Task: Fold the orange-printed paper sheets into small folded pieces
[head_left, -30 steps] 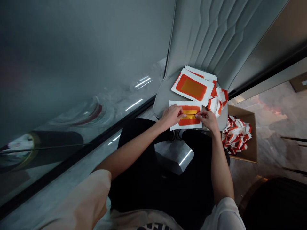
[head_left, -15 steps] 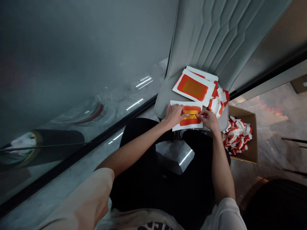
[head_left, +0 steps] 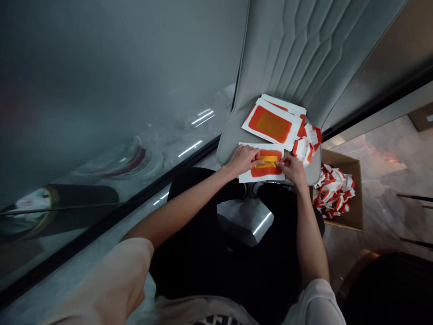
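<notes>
The left hand [head_left: 241, 160] and right hand [head_left: 293, 168], fingers curled, each pinch one end of a yellow strip [head_left: 267, 161] on the orange patch of a white sheet [head_left: 263, 177] lying on the grey chair seat [head_left: 229, 135], just beside a stack of like sheets [head_left: 272, 123] and crumpled red-and-white scraps [head_left: 305, 145].

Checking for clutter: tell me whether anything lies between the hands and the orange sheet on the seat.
Nothing visible does: left hand and right hand rest on the orange sheet, touching its yellow strip.
</notes>
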The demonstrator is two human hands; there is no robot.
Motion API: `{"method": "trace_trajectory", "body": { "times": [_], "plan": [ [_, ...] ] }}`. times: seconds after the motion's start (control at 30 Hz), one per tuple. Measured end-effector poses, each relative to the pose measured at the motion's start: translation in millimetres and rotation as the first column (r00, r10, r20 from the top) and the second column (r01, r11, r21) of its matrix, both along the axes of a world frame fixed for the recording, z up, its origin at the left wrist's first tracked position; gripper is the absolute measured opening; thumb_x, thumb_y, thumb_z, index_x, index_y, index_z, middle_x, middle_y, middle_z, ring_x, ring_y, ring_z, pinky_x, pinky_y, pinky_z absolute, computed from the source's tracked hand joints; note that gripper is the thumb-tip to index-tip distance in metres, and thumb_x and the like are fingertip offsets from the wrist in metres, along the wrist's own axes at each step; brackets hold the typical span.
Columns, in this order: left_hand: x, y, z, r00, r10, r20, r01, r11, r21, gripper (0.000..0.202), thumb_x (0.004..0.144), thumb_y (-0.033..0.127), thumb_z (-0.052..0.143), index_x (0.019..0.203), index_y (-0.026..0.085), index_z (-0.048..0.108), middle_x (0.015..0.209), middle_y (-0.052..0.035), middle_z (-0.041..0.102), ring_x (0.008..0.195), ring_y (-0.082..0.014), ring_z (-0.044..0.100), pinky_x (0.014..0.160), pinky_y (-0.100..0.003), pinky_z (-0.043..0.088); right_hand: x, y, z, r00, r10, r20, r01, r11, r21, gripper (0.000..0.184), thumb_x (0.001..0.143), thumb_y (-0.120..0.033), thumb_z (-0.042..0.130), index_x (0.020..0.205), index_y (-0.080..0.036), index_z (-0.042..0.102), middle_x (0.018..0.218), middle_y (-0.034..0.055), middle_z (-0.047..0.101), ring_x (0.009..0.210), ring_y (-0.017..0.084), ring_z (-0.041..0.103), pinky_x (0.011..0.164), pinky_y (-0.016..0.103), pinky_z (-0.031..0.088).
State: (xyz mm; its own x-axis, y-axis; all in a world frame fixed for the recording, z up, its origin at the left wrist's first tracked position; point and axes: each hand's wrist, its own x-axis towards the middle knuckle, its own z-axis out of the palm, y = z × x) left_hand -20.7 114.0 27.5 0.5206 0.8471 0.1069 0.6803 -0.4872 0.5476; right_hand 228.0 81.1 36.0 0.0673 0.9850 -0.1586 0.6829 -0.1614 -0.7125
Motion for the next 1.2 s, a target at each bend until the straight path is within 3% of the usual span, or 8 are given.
{"method": "trace_trajectory", "body": {
  "times": [0.37, 0.53, 0.67, 0.83, 0.93, 1.03, 1.13, 1.2],
  "plan": [
    [-3, -7, -14.6, 0.998, 0.027, 0.063, -0.032, 0.995, 0.095, 0.031, 0.105, 0.048, 0.055, 0.098, 0.019, 0.061, 0.099, -0.0086, 0.067, 0.099, -0.0273, 0.055, 0.092, -0.041, 0.038, -2, 0, -9.7, 0.998, -0.054, 0.026, 0.053, 0.998, 0.035, 0.035, 0.081, -0.054, 0.073, 0.083, -0.02, 0.065, 0.062, -0.0038, 0.054, 0.058, 0.015, 0.049, 0.059, 0.028, 0.036],
    [-5, -3, -19.3, 0.999, 0.031, -0.016, -0.028, 0.983, 0.181, 0.035, 0.105, 0.052, 0.051, 0.101, 0.019, 0.063, 0.103, -0.01, 0.061, 0.101, -0.029, 0.052, 0.092, -0.043, 0.04, -15, -12, -16.8, 0.98, -0.058, 0.19, 0.022, 0.983, 0.185, 0.029, 0.095, -0.042, 0.061, 0.111, -0.017, 0.062, 0.079, 0.0023, 0.065, 0.069, 0.019, 0.059, 0.067, 0.03, 0.043],
    [-4, -1, -17.1, 0.995, 0.024, -0.094, -0.005, 0.98, 0.199, 0.03, 0.105, 0.046, 0.053, 0.102, 0.018, 0.064, 0.104, -0.0105, 0.06, 0.101, -0.0293, 0.051, 0.091, -0.043, 0.039, -36, -26, -15.0, 0.852, -0.081, 0.517, -0.111, 0.938, 0.329, 0.029, 0.105, -0.027, 0.044, 0.12, -0.015, 0.066, 0.113, 0.0178, 0.068, 0.1, 0.029, 0.063, 0.085, 0.038, 0.046],
    [-2, 2, -14.9, 0.993, 0.0, -0.119, 0.024, 0.98, 0.196, 0.03, 0.105, 0.045, 0.053, 0.104, 0.018, 0.065, 0.105, -0.0118, 0.061, 0.103, -0.0301, 0.051, 0.091, -0.043, 0.039, -63, -43, 0.8, 0.734, 0.101, 0.671, -0.392, 0.871, 0.297, 0.036, 0.103, -0.015, 0.041, 0.127, -0.013, 0.068, 0.132, 0.0206, 0.066, 0.119, 0.033, 0.058, 0.104, 0.049, 0.041],
    [-3, 3, -16.1, 0.989, -0.009, -0.148, 0.04, 0.977, 0.208, 0.032, 0.105, 0.045, 0.051, 0.105, 0.017, 0.066, 0.107, -0.0131, 0.061, 0.103, -0.0312, 0.052, 0.09, -0.044, 0.039, -81, -55, 3.7, 0.716, 0.206, 0.667, -0.475, 0.844, 0.25, 0.041, 0.106, -0.02, 0.04, 0.139, -0.008, 0.062, 0.148, 0.02, 0.059, 0.137, 0.034, 0.051, 0.116, 0.049, 0.034],
    [-3, 4, -17.6, 0.985, -0.006, -0.173, 0.044, 0.974, 0.22, 0.023, 0.104, 0.035, 0.051, 0.107, 0.017, 0.066, 0.108, -0.0136, 0.061, 0.104, -0.0316, 0.052, 0.09, -0.045, 0.039, -93, -65, -1.8, 0.722, 0.255, 0.643, -0.495, 0.84, 0.222, 0.056, 0.109, -0.036, 0.038, 0.153, -0.003, 0.048, 0.162, 0.0198, 0.044, 0.152, 0.032, 0.037, 0.124, 0.048, 0.027],
    [-4, 4, -17.7, 0.985, -0.013, -0.169, 0.051, 0.973, 0.224, 0.019, 0.103, 0.028, 0.052, 0.109, 0.017, 0.066, 0.109, -0.0132, 0.061, 0.105, -0.0309, 0.052, 0.091, -0.044, 0.038, -88, -70, -9.9, 0.704, 0.311, 0.639, -0.532, 0.827, 0.183, 0.071, 0.108, -0.05, 0.038, 0.163, -0.004, 0.032, 0.17, 0.0172, 0.029, 0.159, 0.03, 0.026, 0.129, 0.048, 0.021],
    [-4, 4, -17.2, 0.987, -0.026, -0.158, 0.062, 0.971, 0.23, 0.022, 0.105, 0.032, 0.051, 0.108, 0.017, 0.066, 0.107, -0.0124, 0.06, 0.103, -0.03, 0.052, 0.091, -0.043, 0.038, -77, -72, -14.7, 0.686, 0.335, 0.646, -0.549, 0.821, 0.156, 0.076, 0.107, -0.055, 0.039, 0.166, -0.009, 0.025, 0.173, 0.0147, 0.022, 0.161, 0.03, 0.02, 0.13, 0.05, 0.017]
  ]
}}
